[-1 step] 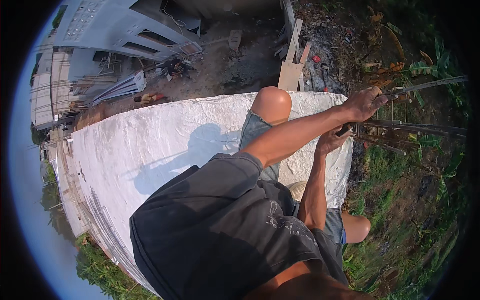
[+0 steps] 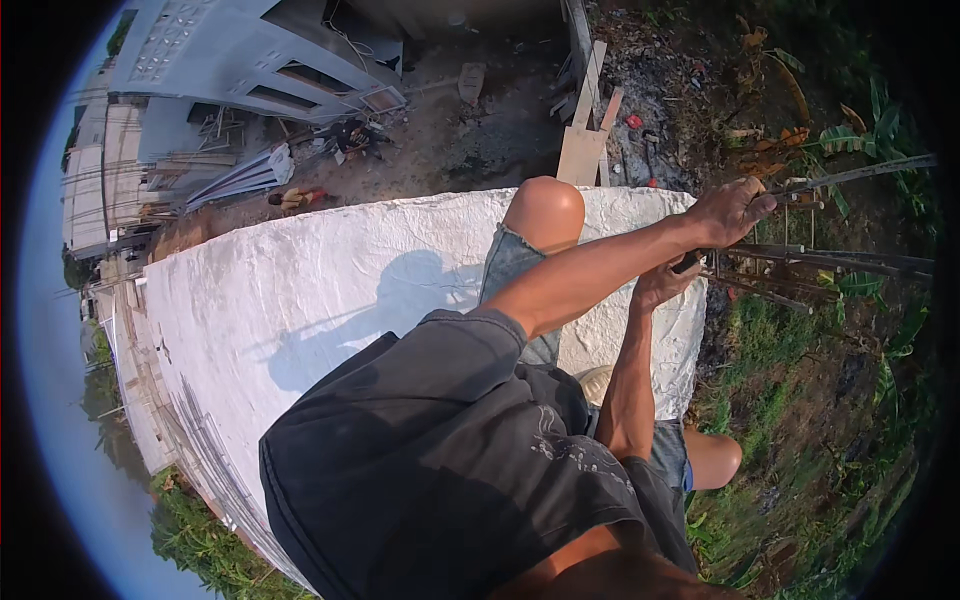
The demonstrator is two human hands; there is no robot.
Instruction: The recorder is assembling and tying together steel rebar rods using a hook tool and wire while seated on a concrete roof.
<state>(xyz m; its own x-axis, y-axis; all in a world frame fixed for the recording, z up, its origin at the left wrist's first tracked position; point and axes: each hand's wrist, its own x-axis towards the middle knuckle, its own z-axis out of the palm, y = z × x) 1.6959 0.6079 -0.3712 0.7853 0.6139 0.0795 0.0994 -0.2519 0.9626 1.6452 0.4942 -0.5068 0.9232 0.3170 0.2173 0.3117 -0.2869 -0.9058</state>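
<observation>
My left hand (image 2: 735,211) reaches across to the right with its fingers closed at the near end of a dark steel bar (image 2: 862,174). Just below it, my right hand (image 2: 664,283) is closed around a dark object (image 2: 687,262), mostly hidden by the fingers, whose kind I cannot make out. Beside both hands, several more reinforcing bars (image 2: 850,257) stick out to the right, with thin cross ties (image 2: 787,222) between them. Their near ends lie behind my hands. My bent knees (image 2: 545,212) straddle a rough white-plastered surface (image 2: 350,240).
The white surface ends in a drop on the right, above weedy ground (image 2: 780,370) with broad-leaved plants. Wooden boards (image 2: 580,153) lean at its far edge. Below at the far left are a grey building (image 2: 250,60), stacked long panels (image 2: 240,177) and two people (image 2: 355,137).
</observation>
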